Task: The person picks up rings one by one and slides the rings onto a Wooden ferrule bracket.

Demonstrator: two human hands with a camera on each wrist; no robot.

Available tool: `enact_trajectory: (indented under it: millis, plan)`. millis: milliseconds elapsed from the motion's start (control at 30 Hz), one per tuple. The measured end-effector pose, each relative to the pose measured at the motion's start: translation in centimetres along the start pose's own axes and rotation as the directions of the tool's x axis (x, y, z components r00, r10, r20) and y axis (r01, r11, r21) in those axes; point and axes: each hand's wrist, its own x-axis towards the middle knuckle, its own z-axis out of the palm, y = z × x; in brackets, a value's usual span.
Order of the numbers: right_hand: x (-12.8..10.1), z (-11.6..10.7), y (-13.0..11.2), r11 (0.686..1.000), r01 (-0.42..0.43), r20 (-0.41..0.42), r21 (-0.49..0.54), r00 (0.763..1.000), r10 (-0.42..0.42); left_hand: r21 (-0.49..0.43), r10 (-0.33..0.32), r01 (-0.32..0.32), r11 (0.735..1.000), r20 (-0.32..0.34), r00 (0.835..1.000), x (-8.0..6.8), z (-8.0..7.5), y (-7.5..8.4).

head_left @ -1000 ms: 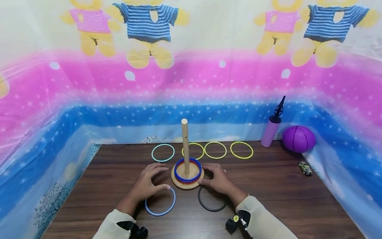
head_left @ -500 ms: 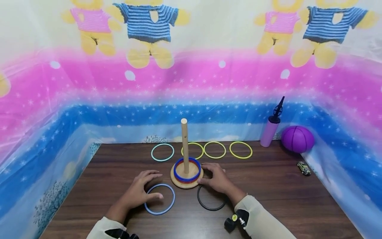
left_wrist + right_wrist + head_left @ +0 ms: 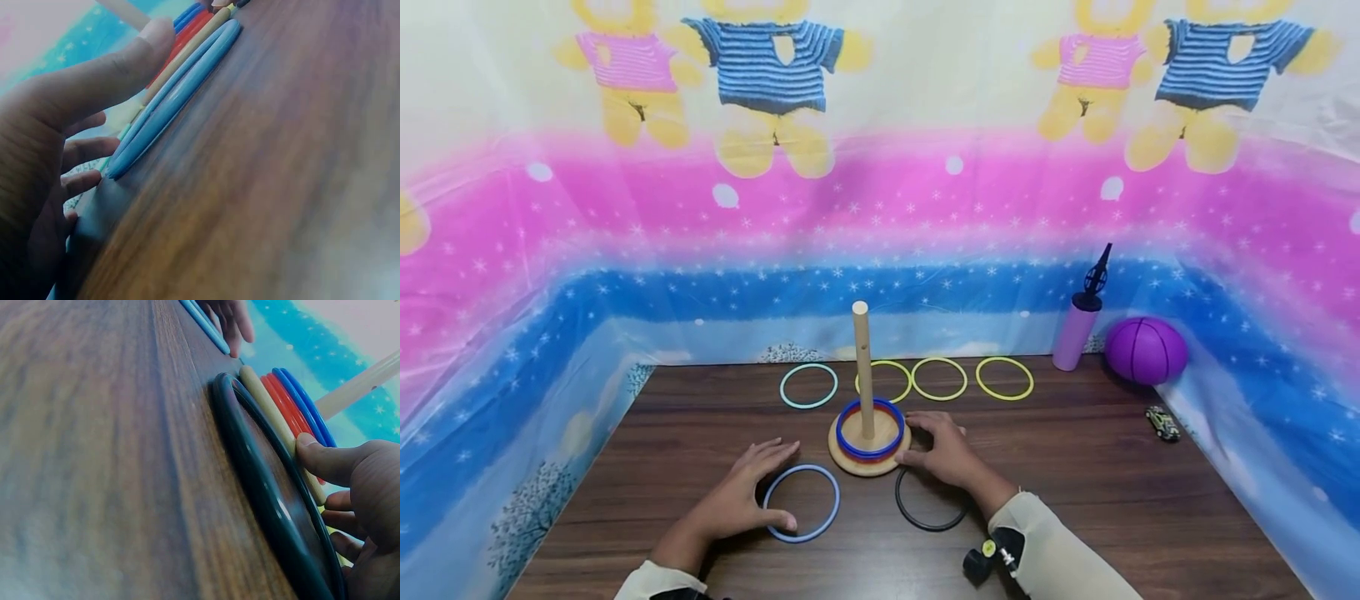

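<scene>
A wooden ring-toss stand [image 3: 864, 367] has an upright peg on a round base, with blue rings [image 3: 898, 422] stacked over a red ring [image 3: 289, 402] around the peg. My right hand [image 3: 946, 450] holds the base at its right edge, thumb in front and fingers behind. My left hand [image 3: 737, 492] spreads around the left side of a light blue ring [image 3: 837, 500] lying on the table; its thumb overlaps the ring's near side, while its fingers extend past the far left side. A black ring [image 3: 928, 528] lies under my right wrist, partly hidden.
Behind the stand, a turquoise ring [image 3: 784, 398] and several yellow rings [image 3: 964, 390] lie in a row on the wooden table [image 3: 1075, 492]. At the back right are a purple hand pump [image 3: 1072, 337], a purple ball [image 3: 1146, 351] and a toy car [image 3: 1162, 423]. A printed cloth [image 3: 917, 283] surrounds the table.
My left hand has drawn back from near the stand's left side, toward me and left, and is now around the light blue ring. My right hand stays at the base.
</scene>
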Motion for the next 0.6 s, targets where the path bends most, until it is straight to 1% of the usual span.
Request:
enact_trajectory:
  millis: [133, 233, 400, 600]
  plan:
    - [-0.08, 0.11, 0.05, 1.0, 0.0, 0.003, 0.002, 1.0, 0.0, -0.004, 0.058, -0.058, 0.998, 0.002, 0.998, -0.46, 0.13, -0.25]
    - [-0.09, 0.03, -0.03, 1.0, -0.003, 0.01, 0.002, 1.0, 0.003, 0.007, 0.078, -0.078, 0.997, 0.019, 0.997, -0.56, 0.06, -0.13]
    - [-0.05, -0.18, -0.08, 1.0, -0.008, 0.013, 0.001, 1.0, 0.008, 0.009, 0.069, -0.07, 0.998, 0.059, 0.996, -0.35, -0.25, 0.17]
    - [0.0, -0.29, -0.1, 1.0, -0.007, 0.024, 0.0, 1.0, 0.007, -0.047, 0.04, -0.036, 0.998, 0.093, 0.995, -0.43, -0.55, 0.27]
